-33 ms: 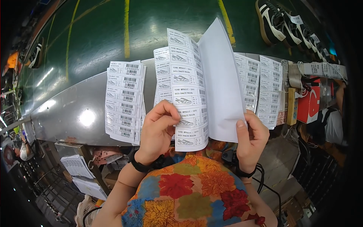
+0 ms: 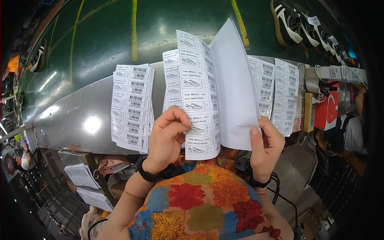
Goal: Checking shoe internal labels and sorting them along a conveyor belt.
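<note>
A label sheet (image 2: 198, 96) printed with shoe drawings and barcodes is held upright before me. My left hand (image 2: 167, 138) pinches its left edge low down, thumb against bent fingers. To its right rises the folded-over blank white sheet (image 2: 234, 88), gripped at its lower right edge by my right hand (image 2: 267, 149), thumb in front. Whether both are one sheet or several layers, I cannot tell. Behind my left hand another label strip (image 2: 171, 74) shows in part. A stack of label sheets (image 2: 130, 108) lies to the left, and more label strips (image 2: 285, 96) lie to the right.
Papers rest on a grey metal ledge (image 2: 72, 108). Beyond it runs a green surface (image 2: 104, 36) with yellow lines. Several tagged dark shoes (image 2: 286, 26) stand at far right, one shoe (image 2: 39, 58) at far left. A red box (image 2: 326, 110) sits right; papers (image 2: 82, 176) are shelved lower left.
</note>
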Available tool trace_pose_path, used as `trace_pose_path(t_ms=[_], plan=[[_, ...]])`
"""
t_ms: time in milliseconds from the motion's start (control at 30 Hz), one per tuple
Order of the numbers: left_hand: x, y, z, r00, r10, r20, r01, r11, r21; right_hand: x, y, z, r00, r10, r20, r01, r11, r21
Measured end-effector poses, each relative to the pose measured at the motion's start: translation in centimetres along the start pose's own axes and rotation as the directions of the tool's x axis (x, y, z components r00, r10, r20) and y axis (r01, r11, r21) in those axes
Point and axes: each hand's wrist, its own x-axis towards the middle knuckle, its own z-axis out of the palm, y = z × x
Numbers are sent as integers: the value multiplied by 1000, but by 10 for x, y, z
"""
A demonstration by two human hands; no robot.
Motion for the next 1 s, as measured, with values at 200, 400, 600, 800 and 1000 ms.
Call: trace_pose_path(t_ms=[200, 400, 600, 800, 1000], plan=[[1, 1, -1, 1000, -15, -5, 14, 998, -53, 0, 1, 1, 999, -45, -13, 45, 999, 9], [1, 2, -6, 999, -18, 41, 21, 996, -84, -2, -2, -1, 999, -33, -1, 33, 999, -11], [2, -3, 15, 999, 25, -23, -21, 986, 166, -2, -13, 21, 796, -235, 558, 380, 912, -157], [15, -3, 4, 1000, 12, 5, -13, 768, 640, 7, -3, 12, 748, -66, 660, 262, 943, -203], [9, 6, 1, 991, 29, 131, -105, 782, 615, 21, 25, 13, 938, -52, 344, 181, 918, -354]])
